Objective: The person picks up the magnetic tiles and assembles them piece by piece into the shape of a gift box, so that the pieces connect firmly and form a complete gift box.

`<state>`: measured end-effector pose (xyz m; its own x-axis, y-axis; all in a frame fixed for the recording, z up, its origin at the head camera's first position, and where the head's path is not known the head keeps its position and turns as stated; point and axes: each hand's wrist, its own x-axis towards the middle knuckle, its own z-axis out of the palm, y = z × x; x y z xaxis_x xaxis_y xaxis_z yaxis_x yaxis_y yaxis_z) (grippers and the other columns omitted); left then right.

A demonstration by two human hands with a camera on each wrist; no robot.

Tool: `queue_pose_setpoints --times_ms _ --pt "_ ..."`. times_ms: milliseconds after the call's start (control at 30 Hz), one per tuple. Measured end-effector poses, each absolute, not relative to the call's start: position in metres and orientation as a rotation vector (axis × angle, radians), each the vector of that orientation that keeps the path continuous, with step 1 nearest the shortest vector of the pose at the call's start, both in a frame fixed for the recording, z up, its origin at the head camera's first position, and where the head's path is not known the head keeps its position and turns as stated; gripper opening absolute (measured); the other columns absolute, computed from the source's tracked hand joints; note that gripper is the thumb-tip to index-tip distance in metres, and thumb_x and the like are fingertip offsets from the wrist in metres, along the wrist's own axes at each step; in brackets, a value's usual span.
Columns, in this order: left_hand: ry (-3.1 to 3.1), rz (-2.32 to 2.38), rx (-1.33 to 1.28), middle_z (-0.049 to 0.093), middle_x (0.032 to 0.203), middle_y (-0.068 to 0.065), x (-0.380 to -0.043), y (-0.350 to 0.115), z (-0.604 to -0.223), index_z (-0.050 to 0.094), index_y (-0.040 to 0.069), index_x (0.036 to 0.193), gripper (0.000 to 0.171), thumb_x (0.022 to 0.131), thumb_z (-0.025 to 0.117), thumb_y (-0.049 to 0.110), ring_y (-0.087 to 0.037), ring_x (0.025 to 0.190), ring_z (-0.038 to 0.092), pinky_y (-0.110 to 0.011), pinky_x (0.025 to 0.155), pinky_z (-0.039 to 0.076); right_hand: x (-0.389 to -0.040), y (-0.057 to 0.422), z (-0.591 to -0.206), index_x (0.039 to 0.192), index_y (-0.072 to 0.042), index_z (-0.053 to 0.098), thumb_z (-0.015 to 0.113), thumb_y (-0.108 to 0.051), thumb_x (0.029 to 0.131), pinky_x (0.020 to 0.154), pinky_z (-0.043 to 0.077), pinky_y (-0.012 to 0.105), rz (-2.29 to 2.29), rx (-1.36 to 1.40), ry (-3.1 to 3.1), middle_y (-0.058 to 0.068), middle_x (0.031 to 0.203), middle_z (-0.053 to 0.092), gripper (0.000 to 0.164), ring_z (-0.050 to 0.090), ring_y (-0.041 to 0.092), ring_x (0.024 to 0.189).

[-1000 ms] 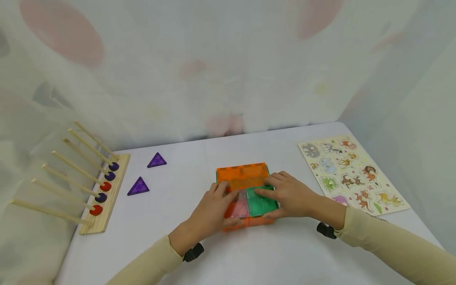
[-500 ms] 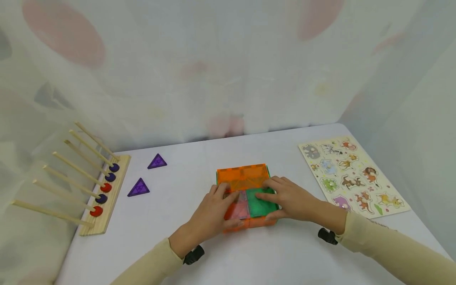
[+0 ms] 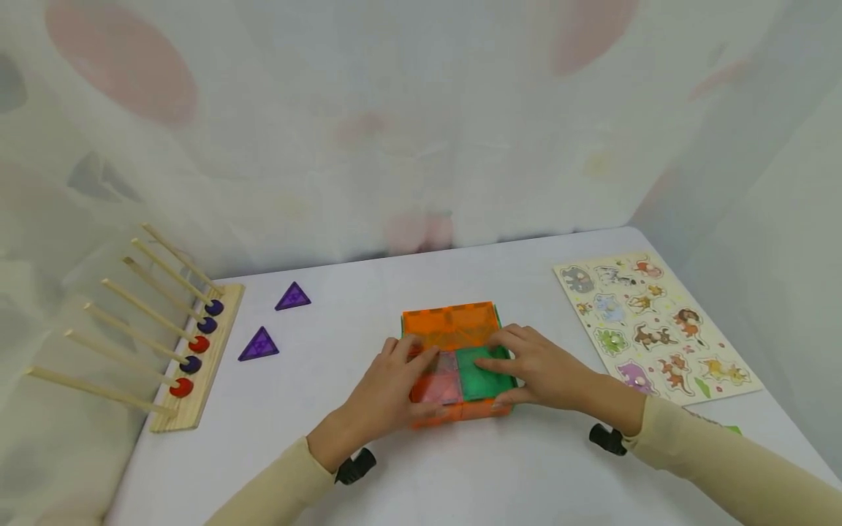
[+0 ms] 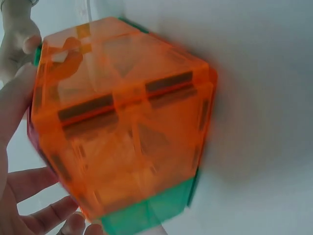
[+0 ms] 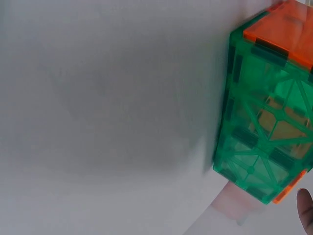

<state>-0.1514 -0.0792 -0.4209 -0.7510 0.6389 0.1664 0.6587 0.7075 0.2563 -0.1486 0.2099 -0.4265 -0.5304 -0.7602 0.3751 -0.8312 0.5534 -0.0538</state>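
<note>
A low box of see-through magnetic tiles (image 3: 450, 327) stands mid-table, with orange walls and some green sides. Its top has a pinkish-red square tile (image 3: 439, 385) on the left and a green square tile (image 3: 483, 376) on the right. My left hand (image 3: 388, 380) holds the box's left side, bent fingers over the red tile and thumb at the front. From the right, my right hand (image 3: 542, 365) grips the box, its index finger on the green tile. Orange walls (image 4: 132, 152) fill the left wrist view; a green side (image 5: 274, 117) shows in the right wrist view.
Two purple triangle tiles (image 3: 292, 296) lie left of the box. Further left stands a wooden peg rack (image 3: 204, 365) with red and dark purple beads. An animal peg puzzle board (image 3: 651, 329) lies at the right, near the right forearm. A fabric wall closes off the back.
The green tile was slightly raised on the box top a second ago and now lies flush beside the red one. Both hands stay almost in place.
</note>
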Motion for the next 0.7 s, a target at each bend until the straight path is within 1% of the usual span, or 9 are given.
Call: queue_pose_setpoints --times_ms 100,200,267,367,500,600,700 --pt "-2.841 -0.496 -1.040 0.046 0.126 -0.007 -0.156 -0.089 -0.416 0.054 0.013 0.136 0.087 0.068 0.077 0.061 -0.022 0.099 0.042 -0.030 0.079 0.043 -0.152 0.214 -0.422 0.126 -0.019 0.064 0.071 -0.060 0.072 0.093 0.042 0.039 0.319 1.318 -2.473 0.006 0.124 0.052 0.069 0.046 0.021 0.112" --pt "-2.840 -0.557 -0.929 0.047 0.127 -0.011 -0.164 -0.104 -0.408 0.052 0.011 0.138 0.092 0.064 0.081 0.058 -0.026 0.099 0.044 -0.034 0.078 0.047 -0.157 0.221 -0.415 0.129 -0.017 0.061 0.070 -0.060 0.071 0.094 0.042 0.044 0.325 1.280 -2.493 0.009 0.128 0.051 0.072 0.045 0.025 0.117" --pt "-2.845 -0.594 -0.830 0.046 0.128 -0.013 -0.172 -0.118 -0.403 0.050 0.010 0.140 0.092 0.066 0.082 0.055 -0.028 0.103 0.044 -0.038 0.080 0.049 -0.163 0.228 -0.411 0.130 -0.016 0.060 0.070 -0.058 0.073 0.094 0.042 0.046 0.347 1.230 -2.509 0.010 0.130 0.050 0.072 0.044 0.026 0.119" --pt "-2.873 -0.639 -0.660 0.043 0.132 -0.015 -0.185 -0.143 -0.398 0.045 0.009 0.143 0.090 0.071 0.081 0.050 -0.031 0.109 0.042 -0.043 0.082 0.050 -0.171 0.238 -0.407 0.131 -0.013 0.060 0.071 -0.055 0.075 0.096 0.043 0.050 0.400 1.161 -2.516 0.011 0.131 0.049 0.070 0.044 0.028 0.121" --pt "-2.910 -0.658 -0.438 0.037 0.138 -0.020 -0.201 -0.181 -0.401 0.042 0.007 0.145 0.088 0.075 0.079 0.046 -0.037 0.120 0.037 -0.052 0.086 0.050 -0.177 0.249 -0.406 0.134 -0.013 0.057 0.075 -0.048 0.075 0.097 0.045 0.050 0.450 1.090 -2.538 0.012 0.133 0.048 0.070 0.044 0.029 0.123" --pt "-2.941 -0.689 -0.304 0.034 0.140 -0.024 -0.209 -0.207 -0.409 0.040 0.005 0.145 0.088 0.077 0.077 0.046 -0.044 0.126 0.034 -0.061 0.088 0.047 -0.178 0.255 -0.408 0.139 -0.014 0.052 0.076 -0.044 0.076 0.095 0.048 0.049 0.490 1.024 -2.623 0.013 0.137 0.045 0.074 0.043 0.030 0.125" --pt "-2.990 -0.734 -0.240 0.031 0.143 -0.028 -0.215 -0.224 -0.420 0.037 0.005 0.147 0.092 0.078 0.074 0.053 -0.048 0.129 0.032 -0.066 0.092 0.042 -0.178 0.258 -0.410 0.146 -0.014 0.042 0.075 -0.042 0.079 0.095 0.048 0.050 0.593 0.935 -2.762 0.013 0.145 0.038 0.079 0.041 0.032 0.128"
